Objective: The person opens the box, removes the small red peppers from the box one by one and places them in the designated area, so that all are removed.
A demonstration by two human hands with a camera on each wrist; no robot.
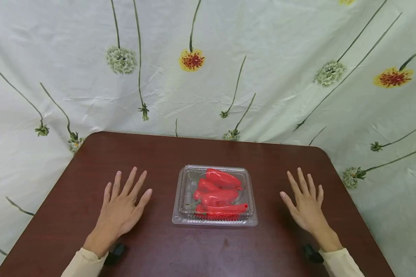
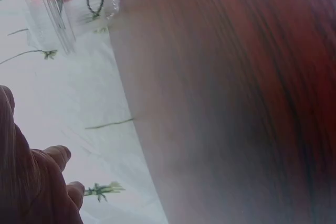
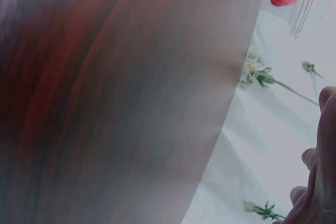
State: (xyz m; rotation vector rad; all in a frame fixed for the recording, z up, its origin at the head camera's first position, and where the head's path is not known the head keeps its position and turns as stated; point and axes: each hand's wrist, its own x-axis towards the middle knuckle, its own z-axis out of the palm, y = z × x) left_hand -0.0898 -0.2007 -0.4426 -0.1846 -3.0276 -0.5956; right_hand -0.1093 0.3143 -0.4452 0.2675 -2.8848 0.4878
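A clear plastic clamshell box with its lid down sits in the middle of the table. Through the lid I see several red peppers; they also show at the top of the left wrist view and the right wrist view. To the left of the box, my left hand has its fingers spread and straight, apart from the box. On the other side, my right hand is likewise spread, touching nothing but perhaps the tabletop; whether it rests there or hovers I cannot tell.
The dark brown wooden table has rounded far corners. Behind and beside it hangs a pale cloth printed with flowers and stems. A dark wrist device is by the left cuff, and another is by the right one.
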